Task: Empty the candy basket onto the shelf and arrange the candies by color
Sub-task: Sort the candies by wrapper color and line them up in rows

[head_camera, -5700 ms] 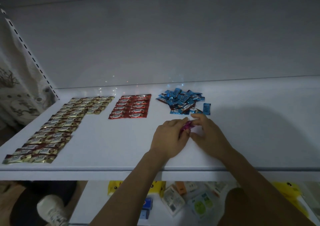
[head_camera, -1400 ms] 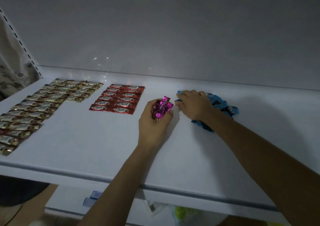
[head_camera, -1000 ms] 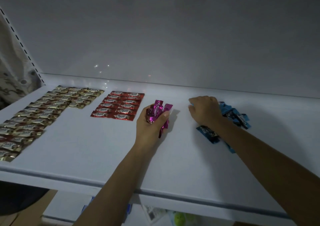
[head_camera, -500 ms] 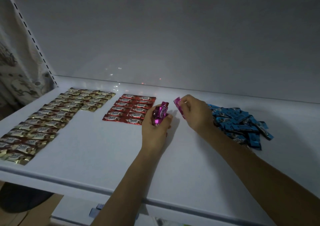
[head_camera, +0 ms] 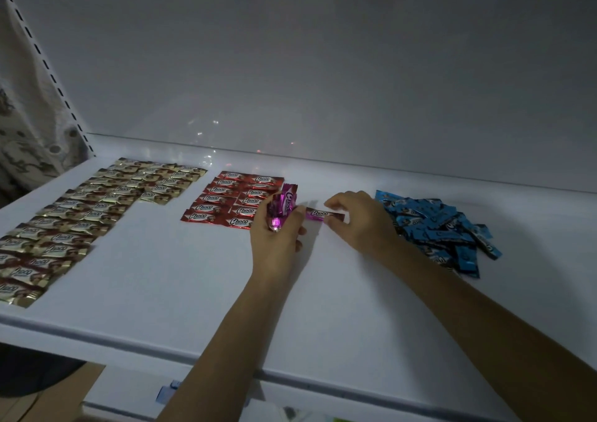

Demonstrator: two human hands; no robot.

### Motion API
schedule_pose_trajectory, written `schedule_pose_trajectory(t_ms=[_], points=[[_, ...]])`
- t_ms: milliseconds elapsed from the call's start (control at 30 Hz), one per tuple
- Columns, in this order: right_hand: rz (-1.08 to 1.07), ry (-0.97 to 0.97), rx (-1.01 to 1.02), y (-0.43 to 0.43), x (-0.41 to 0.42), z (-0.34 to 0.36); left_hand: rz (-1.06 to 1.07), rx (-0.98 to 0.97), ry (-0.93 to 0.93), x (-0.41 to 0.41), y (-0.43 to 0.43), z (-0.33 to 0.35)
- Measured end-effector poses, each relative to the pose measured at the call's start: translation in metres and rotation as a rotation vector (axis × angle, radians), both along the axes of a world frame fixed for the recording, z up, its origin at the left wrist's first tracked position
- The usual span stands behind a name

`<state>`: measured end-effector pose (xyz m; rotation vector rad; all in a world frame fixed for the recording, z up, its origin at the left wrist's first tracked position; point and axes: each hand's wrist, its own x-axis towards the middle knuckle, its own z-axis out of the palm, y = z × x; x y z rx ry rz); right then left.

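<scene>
A white shelf (head_camera: 161, 292) is sitting in dim light against a plain back wall (head_camera: 323, 66), with a slotted upright (head_camera: 48, 66) rising at its left corner. Gold candies (head_camera: 80, 214) are lying in rows at the left, with red candies (head_camera: 232, 200) beside them and blue candies (head_camera: 442, 227) heaped at the right. The left hand (head_camera: 277, 237) is keeping its grip closed round a pink bundle (head_camera: 284, 205). The right hand (head_camera: 358, 221) is pinching one pink candy (head_camera: 323, 214) between the red and blue groups. Bare surface is stretching to the front edge (head_camera: 129, 341).

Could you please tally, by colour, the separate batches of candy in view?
Gold rows: 1
Red rows: 1
Blue pile: 1
Pink: 2, a bunch gripped in the left hand and a single candy pinched by the right hand
Total: 5
</scene>
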<state>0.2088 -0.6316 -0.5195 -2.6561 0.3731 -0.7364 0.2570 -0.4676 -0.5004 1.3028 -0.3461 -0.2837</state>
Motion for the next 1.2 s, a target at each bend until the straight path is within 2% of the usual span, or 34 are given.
schedule_pose_trajectory(t_ms=[100, 233, 533, 567, 600, 633, 700, 733, 767, 867, 967, 1100, 1133, 1167, 1200], points=[[-0.076, 0.121, -0.13, 0.001, 0.017, 0.0, 0.002, -0.02, 0.023, 0.001, 0.0, 0.0], [-0.182, 0.161, -0.266, -0.004, 0.045, 0.002, 0.003, -0.031, 0.05, 0.003, 0.0, -0.001], [-0.276, 0.287, -0.345, -0.015, 0.072, 0.0, -0.053, -0.128, 0.175, 0.007, 0.0, -0.002], [-0.284, 0.252, -0.316, -0.014, 0.07, 0.002, -0.059, -0.148, 0.178, 0.008, 0.0, -0.002], [-0.285, 0.159, -0.216, -0.012, 0.066, 0.004, -0.065, -0.167, 0.189, 0.008, -0.001, -0.001], [-0.261, 0.011, -0.029, -0.004, 0.06, 0.007, -0.076, -0.19, 0.207, 0.009, -0.001, -0.001], [-0.106, -0.225, 0.496, 0.018, 0.042, 0.021, -0.105, -0.239, 0.243, 0.009, -0.001, 0.001], [-0.025, -0.234, 0.712, 0.031, 0.033, 0.029, -0.114, -0.242, 0.252, 0.009, 0.0, 0.001], [0.043, -0.203, 0.819, 0.041, 0.025, 0.034, -0.112, -0.233, 0.252, 0.01, 0.0, 0.0], [0.157, -0.167, 0.861, 0.061, 0.014, 0.034, -0.097, -0.23, 0.25, 0.011, 0.001, 0.001], [0.14, -0.211, 0.928, 0.06, 0.013, 0.031, -0.107, -0.241, 0.271, 0.01, 0.002, 0.001], [0.09, -0.281, 1.269, 0.048, 0.005, 0.036, -0.118, -0.282, 0.325, 0.009, 0.001, 0.003], [0.074, -0.311, 1.3, 0.044, 0.004, 0.037, -0.108, -0.283, 0.341, 0.009, 0.0, 0.002], [0.048, -0.337, 1.239, 0.039, 0.003, 0.037, -0.104, -0.27, 0.334, 0.008, 0.001, 0.003], [0.001, -0.36, 1.083, 0.035, 0.001, 0.035, -0.104, -0.242, 0.309, 0.008, 0.0, 0.002]])
